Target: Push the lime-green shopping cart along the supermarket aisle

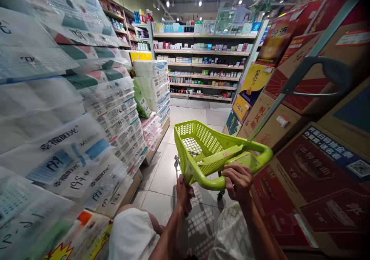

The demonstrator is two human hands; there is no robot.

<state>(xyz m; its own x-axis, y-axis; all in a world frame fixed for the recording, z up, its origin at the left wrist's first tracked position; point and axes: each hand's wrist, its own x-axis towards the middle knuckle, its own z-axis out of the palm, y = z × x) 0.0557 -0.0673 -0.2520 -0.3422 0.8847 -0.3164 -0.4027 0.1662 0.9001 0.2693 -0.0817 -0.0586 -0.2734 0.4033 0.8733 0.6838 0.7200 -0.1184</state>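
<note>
A lime-green plastic shopping cart with a lattice basket stands in front of me in the aisle. Inside the basket I see only its own walls and floor. My right hand is closed over the rounded green rim on the near side, beside a small moulded tray. Lower down, my left hand is closed at the near left corner of the basket, its fingers partly hidden. From the cart's right end a metal pole with a dark grey grip slants up to the right. Small wheels show below.
Plastic-wrapped paper packs are stacked high along the left, with more rolls farther on. Printed cartons rise close on the right. Shelves of small boxes and bottles cross the far end. Pale floor tiles run between.
</note>
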